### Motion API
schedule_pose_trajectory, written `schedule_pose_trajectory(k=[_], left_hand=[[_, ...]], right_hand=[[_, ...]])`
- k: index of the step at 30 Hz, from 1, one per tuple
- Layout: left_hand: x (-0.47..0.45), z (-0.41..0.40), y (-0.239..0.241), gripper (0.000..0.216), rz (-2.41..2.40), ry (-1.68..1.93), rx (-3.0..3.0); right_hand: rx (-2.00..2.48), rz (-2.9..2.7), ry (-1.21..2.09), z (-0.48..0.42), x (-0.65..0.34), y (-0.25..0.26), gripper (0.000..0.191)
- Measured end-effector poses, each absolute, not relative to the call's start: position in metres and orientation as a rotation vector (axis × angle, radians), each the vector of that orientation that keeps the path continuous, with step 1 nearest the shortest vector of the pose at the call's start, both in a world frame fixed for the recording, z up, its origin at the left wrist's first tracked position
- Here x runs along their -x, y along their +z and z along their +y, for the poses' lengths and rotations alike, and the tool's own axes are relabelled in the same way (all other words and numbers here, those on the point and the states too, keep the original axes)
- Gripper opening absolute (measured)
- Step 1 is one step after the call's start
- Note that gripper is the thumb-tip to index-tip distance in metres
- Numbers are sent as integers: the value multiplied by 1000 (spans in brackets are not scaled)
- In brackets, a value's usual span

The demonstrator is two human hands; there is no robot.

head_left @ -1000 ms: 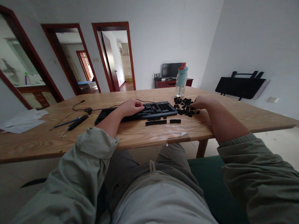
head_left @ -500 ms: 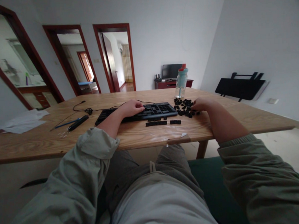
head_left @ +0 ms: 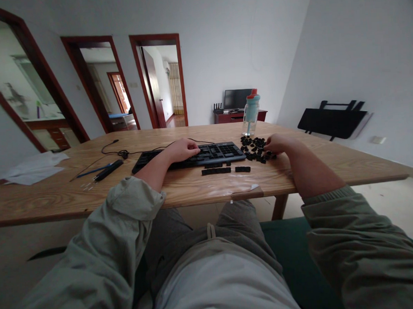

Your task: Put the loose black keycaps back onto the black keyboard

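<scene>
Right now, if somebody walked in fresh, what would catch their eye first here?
Probably the long black plastic keyboard near the middle of the light wooden table, with the person's left hand over it. Just to its right lies a loose scatter of small black keycaps, with the right hand at the scatter's right edge. Behind them stands a clear bottle with a teal and red top.

Dark red doorframes (head_left: 154, 38) break up pale walls (head_left: 215, 48).

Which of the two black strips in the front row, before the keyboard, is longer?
The left strip, nearer the left hand; the right strip, beside it, is clearly shorter.
</scene>
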State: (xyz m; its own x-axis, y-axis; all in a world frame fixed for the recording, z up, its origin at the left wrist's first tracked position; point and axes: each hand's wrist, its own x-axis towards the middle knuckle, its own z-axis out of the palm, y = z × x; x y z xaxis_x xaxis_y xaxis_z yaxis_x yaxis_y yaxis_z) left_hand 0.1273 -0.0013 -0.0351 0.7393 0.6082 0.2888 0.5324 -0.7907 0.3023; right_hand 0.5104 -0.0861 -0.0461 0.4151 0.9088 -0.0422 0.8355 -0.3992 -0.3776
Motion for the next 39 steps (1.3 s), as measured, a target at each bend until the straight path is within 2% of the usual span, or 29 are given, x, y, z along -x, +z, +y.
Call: schedule_pose_trajectory(k=[4,11,21,26,31,34,39], left_hand=[[-127,-2,-35,35,914,557,-2741],[-127,-3,-34,35,934,553,-2735],[-127,-1,-36,35,926,565,-2749],[-127,-2,-35,35,917,567,-2739],[-127,-2,-35,35,913,555,-2736],[-127,0,-36,36,916,553,-2741],[-127,6,-39,37,896,539,-2745]], right_hand=[[2184,-1484,266,-82,-517,-46,17],[1387,-1295,855,-93,-486,-34,11],[1215,-1352,1114,-103,-478,-29,16],[1202,-1348,1162,-103,-479,-30,11],[1269,-1409,1041,-98,-484,-35,14],[1504,-1472,804,-90,-488,-42,18],[1863,-1634,303,-76,-494,-53,10]])
